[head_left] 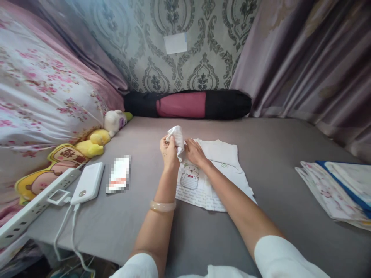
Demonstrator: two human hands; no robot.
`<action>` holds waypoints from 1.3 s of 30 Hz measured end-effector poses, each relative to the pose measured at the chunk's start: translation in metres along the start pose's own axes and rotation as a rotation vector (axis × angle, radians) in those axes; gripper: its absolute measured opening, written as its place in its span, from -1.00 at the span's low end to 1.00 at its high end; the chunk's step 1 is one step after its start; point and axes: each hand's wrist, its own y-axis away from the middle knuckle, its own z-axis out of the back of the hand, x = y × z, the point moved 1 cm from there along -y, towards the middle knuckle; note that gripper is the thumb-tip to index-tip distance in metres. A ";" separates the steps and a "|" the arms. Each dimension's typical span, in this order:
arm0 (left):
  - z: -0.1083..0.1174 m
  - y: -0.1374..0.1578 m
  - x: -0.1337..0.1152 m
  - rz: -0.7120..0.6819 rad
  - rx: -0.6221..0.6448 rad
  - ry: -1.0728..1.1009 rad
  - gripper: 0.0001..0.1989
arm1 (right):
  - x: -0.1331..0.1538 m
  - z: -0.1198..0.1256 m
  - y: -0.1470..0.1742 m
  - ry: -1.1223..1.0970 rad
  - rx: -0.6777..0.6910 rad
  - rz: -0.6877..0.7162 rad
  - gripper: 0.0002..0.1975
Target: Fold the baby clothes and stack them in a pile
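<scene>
A small white shirt [220,193] with a printed bear and lines of lettering lies spread on the grey surface in front of me. Its right part is folded inward over itself. My left hand [169,152] is closed on the shirt's left sleeve, pinching the cloth and lifting it above the surface. Close beside it, my right hand [196,153] rests palm down on the upper part of the shirt, fingers stretched out and pointing left. The cloth under the right palm is hidden.
Left of the shirt are a blurred card [118,174], a white power bank [87,183] with cables, a power strip [37,202] and plush toys [92,143]. Folded clothes [333,189] are stacked at right. A black and pink roll bag [181,104] lies along the wall.
</scene>
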 end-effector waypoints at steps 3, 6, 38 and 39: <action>-0.008 0.011 0.008 -0.002 -0.002 -0.118 -0.78 | -0.011 0.022 0.008 -0.270 -0.181 -0.167 -0.63; -0.016 0.021 0.020 0.017 0.041 -0.144 -0.82 | -0.029 0.040 0.025 -0.721 -0.232 -0.499 -0.72; 0.014 0.032 0.067 -0.378 0.486 -1.298 -0.48 | -0.079 0.052 0.063 -0.981 -0.434 -0.664 -0.75; 0.016 0.031 0.068 -0.372 0.504 -1.331 -0.44 | -0.082 0.053 0.063 -0.922 -0.437 -0.668 -0.72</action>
